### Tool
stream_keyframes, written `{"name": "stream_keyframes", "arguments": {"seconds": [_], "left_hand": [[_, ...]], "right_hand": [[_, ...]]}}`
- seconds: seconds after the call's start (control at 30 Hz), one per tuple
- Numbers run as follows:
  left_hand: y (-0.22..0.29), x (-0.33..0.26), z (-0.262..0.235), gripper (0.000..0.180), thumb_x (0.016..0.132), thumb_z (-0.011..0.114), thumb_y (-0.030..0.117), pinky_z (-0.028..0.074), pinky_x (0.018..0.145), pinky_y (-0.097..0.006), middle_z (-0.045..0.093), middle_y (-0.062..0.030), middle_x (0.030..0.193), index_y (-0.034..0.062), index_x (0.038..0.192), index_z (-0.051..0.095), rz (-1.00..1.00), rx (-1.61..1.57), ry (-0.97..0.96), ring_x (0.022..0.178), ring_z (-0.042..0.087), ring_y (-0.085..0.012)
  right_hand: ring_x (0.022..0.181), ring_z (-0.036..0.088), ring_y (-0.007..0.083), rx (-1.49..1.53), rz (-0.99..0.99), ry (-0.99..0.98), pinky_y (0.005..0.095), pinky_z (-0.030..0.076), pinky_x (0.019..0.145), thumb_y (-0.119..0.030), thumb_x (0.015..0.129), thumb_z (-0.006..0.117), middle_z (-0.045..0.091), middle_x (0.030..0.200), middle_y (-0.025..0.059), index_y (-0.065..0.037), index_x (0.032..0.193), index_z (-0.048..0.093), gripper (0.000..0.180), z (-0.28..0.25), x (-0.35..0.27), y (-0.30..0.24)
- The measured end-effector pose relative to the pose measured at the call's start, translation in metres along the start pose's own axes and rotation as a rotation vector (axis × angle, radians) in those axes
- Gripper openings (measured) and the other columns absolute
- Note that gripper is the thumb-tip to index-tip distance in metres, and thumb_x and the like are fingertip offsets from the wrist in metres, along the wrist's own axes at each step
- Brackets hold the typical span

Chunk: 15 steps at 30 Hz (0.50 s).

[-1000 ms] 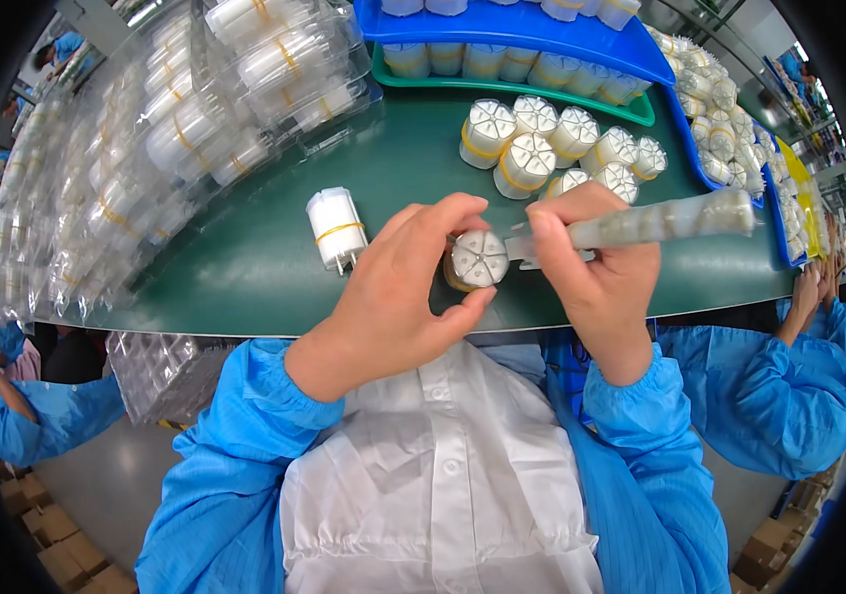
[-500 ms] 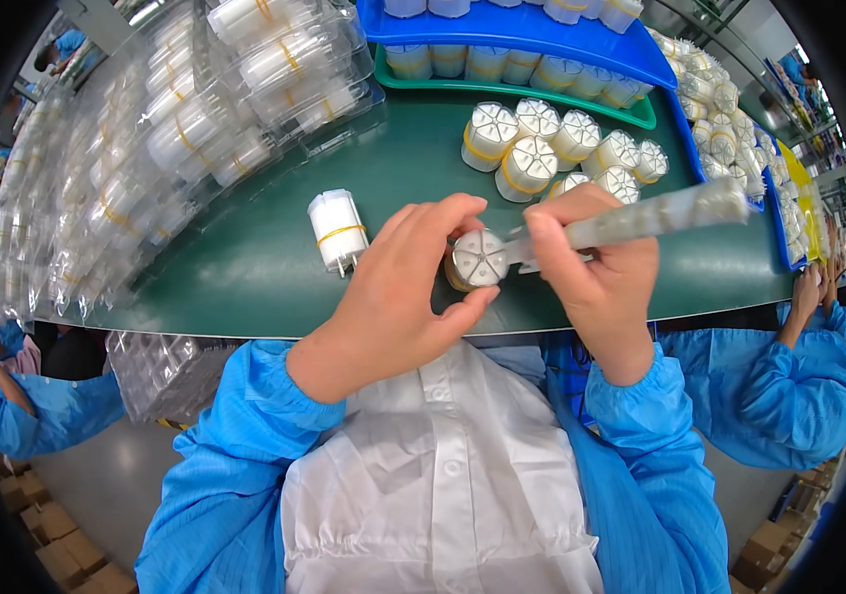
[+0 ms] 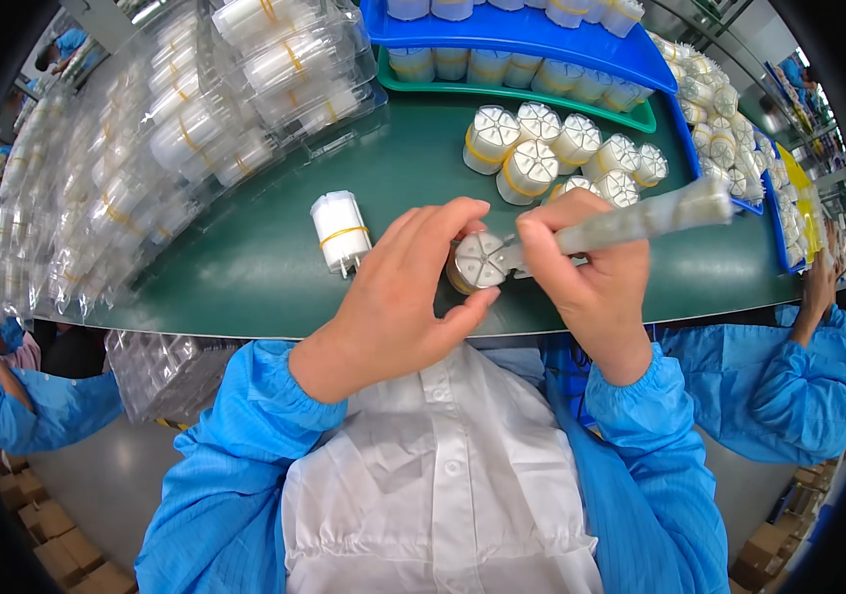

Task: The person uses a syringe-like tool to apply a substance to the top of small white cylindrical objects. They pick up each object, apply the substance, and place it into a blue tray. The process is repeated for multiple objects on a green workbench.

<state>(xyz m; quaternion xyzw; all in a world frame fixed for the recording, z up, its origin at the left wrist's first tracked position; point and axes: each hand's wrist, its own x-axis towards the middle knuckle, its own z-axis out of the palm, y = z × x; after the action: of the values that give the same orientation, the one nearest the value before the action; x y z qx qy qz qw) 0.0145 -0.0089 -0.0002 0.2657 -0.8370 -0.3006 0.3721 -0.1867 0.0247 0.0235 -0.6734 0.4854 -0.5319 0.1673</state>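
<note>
My left hand (image 3: 398,287) curls its thumb and fingers around a short white cylinder (image 3: 482,259) standing on the green table. The cylinder's top has metal plates divided like a star. My right hand (image 3: 591,282) grips a slim tool with a pale, film-wrapped handle (image 3: 655,218). The tool's thin metal tip meets the right edge of the cylinder's top; its exact shape is hard to make out. Left of my left hand, a white cylinder bundle with a yellow band (image 3: 342,233) lies on its side, metal pins toward me.
Several similar banded cylinders (image 3: 529,170) stand beyond my hands. Behind them are a green tray (image 3: 502,91) and a blue tray (image 3: 532,35), both filled. Clear plastic trays of white parts (image 3: 185,129) are stacked at left. Co-workers in blue sleeves (image 3: 769,391) sit on both sides.
The tool's handle has shifted slightly left and down, and my right hand a little left with it. My left hand keeps the cylinder in the same place.
</note>
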Motion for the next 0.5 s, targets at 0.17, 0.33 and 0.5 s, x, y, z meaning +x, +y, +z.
{"name": "stream_keyframes", "arguments": {"seconds": [0.17,0.33,0.5], "left_hand": [[-0.0023,-0.0022,0.0015,0.072,0.077,0.072,-0.005,0.05,0.103,-0.039,0.063,-0.0191,0.128,-0.0013,0.142,0.042,0.01,-0.133,-0.038,0.123,0.063,-0.0308],[-0.0008,0.0001,0.0022,0.073,0.078,0.073,-0.004,0.05,0.103,-0.039,0.062,-0.0199,0.13,-0.0023,0.143,0.042,0.043,-0.118,-0.049,0.123,0.063,-0.0303],[-0.0014,0.0011,0.0028,0.073,0.081,0.077,0.004,0.05,0.102,-0.04,0.061,-0.0201,0.132,-0.0021,0.144,0.042,0.027,-0.119,-0.064,0.122,0.062,-0.0329]], "right_hand": [[0.061,0.06,0.0106,-0.015,0.021,0.005,0.0266,0.044,0.053,-0.006,0.087,0.075,0.067,0.077,0.0037,-0.001,0.085,0.072,0.006,-0.0031,0.0033,-0.0013],[0.061,0.061,0.0127,-0.001,0.023,-0.052,0.0279,0.045,0.054,-0.008,0.087,0.076,0.067,0.077,0.0051,-0.001,0.086,0.072,0.007,-0.0024,0.0033,0.0021],[0.061,0.062,0.0184,-0.062,0.056,-0.107,0.0315,0.046,0.054,-0.01,0.088,0.075,0.068,0.079,0.0075,-0.002,0.089,0.072,0.008,-0.0052,0.0047,-0.0032]]}}
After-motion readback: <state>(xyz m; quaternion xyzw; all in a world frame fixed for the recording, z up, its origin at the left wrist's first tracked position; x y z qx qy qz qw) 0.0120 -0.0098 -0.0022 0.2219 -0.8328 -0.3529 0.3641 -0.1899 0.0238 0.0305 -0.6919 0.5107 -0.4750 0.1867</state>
